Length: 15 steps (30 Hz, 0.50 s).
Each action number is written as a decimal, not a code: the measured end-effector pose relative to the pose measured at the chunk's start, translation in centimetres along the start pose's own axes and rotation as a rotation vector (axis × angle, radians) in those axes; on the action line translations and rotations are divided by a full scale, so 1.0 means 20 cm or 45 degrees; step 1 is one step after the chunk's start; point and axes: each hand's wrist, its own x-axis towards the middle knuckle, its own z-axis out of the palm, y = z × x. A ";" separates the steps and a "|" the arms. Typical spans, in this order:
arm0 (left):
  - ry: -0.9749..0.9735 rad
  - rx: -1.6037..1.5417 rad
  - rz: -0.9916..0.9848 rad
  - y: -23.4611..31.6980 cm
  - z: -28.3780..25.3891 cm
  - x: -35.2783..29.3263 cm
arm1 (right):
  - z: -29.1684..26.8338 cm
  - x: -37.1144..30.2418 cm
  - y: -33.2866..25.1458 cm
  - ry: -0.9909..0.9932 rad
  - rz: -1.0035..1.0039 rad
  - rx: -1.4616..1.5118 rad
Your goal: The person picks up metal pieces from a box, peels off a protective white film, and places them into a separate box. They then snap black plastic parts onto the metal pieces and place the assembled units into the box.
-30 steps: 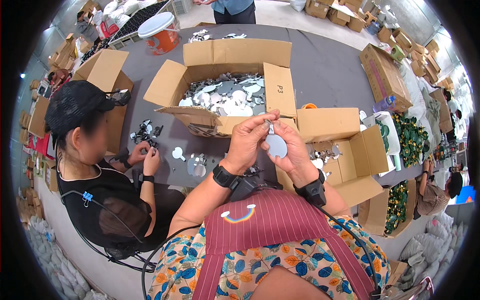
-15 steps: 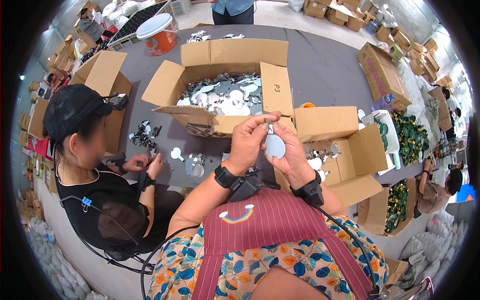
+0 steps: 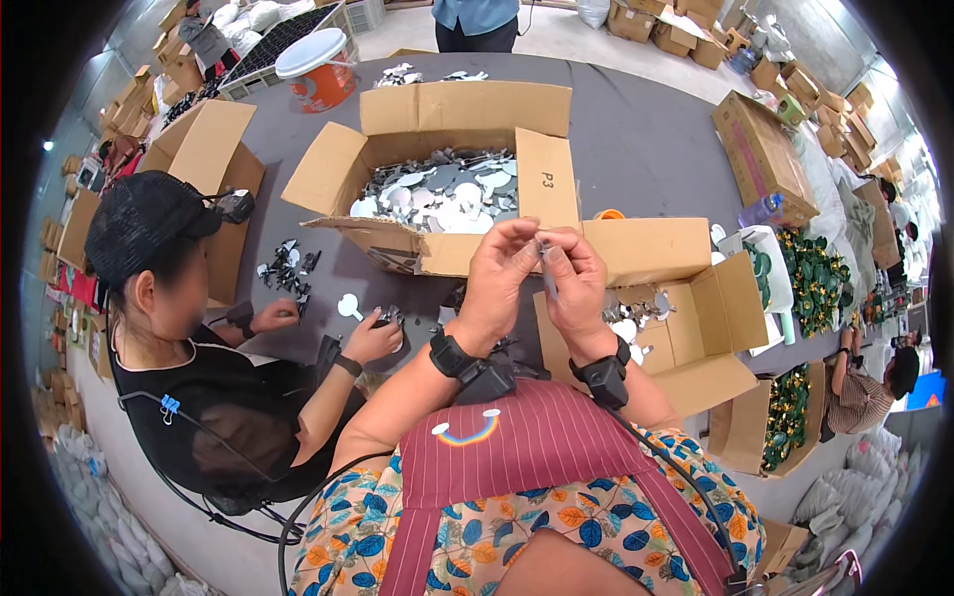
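Both of my hands are raised above the table's near side, fingertips meeting. My left hand (image 3: 500,281) is closed in a pinch of thumb and forefinger. Against it, my right hand (image 3: 576,286) pinches too. Between the fingertips shows a small bit of the grey tabbed disc (image 3: 543,245); the rest is hidden by the fingers. Just beyond my hands stands an open carton (image 3: 467,102) heaped with grey and white tabbed discs (image 3: 437,194). Right of my right hand is a smaller open carton (image 3: 730,298) with some loose discs (image 3: 636,313) in it.
At my left a co-worker (image 3: 189,348) handles dark small parts (image 3: 288,266) on the grey table (image 3: 636,129). A lidded orange bucket (image 3: 323,84) stands far left. A closed carton (image 3: 760,159) and a white bin (image 3: 765,263) stand at right.
The disc's broad face, visible before, is now turned away or covered by my fingers. My right hand has come closer to my left. The co-worker's hands have moved apart.
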 end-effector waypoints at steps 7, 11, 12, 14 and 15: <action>-0.032 0.170 0.146 0.06 0.06 -0.01 | -0.02 0.04 -0.04 -0.065 -0.312 -0.307; 0.033 -0.089 -0.026 0.04 0.05 -0.04 | 0.00 0.04 -0.07 -0.051 -0.376 -0.408; -0.002 -0.192 -0.054 0.05 0.04 -0.04 | 0.01 0.05 -0.08 -0.049 -0.425 -0.440; -0.036 -0.296 -0.080 0.05 0.05 -0.05 | -0.03 0.05 -0.08 -0.042 -0.490 -0.582; -0.022 -0.302 -0.119 0.06 0.05 -0.05 | -0.04 0.05 -0.08 -0.032 -0.553 -0.725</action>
